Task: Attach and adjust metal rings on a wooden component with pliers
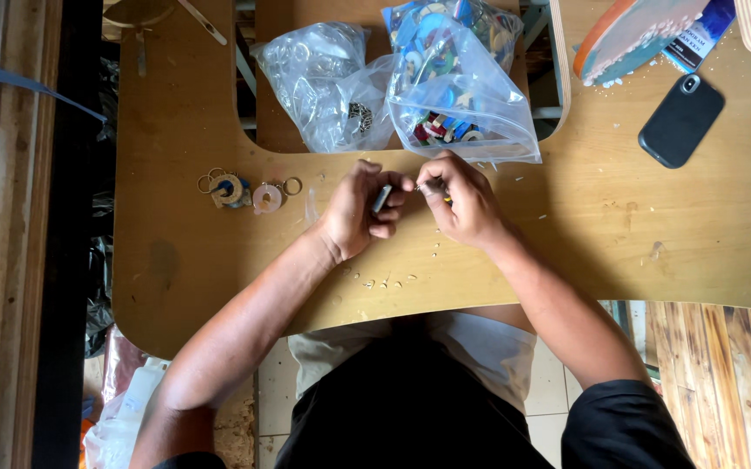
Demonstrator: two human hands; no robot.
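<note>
Tag, a small grey flat piece, was pinched between the thumb and fingers of the left hand, just above the table near its front edge. The right hand was closed on a small metal fitting, fingertips nearly touching those of the left. What exactly the fitting was could not be made out.

Judged by its size, the tag would be light and stiff, easily dropped; a pinch on its flat faces, clear of the end being worked, seemed the sound hold. The fitting looked tiny and likely slippery.

Small pale chips lay scattered just below the hands. To the left, near but apart, sat finished rings with round discs. Just beyond the hands lay a bag of coloured pieces, touching a second clear bag. A dark phone lay well apart on the right.

Open table remained to the right of the hands; the front edge was close below the wrists, so a dropped piece could roll off.
</note>
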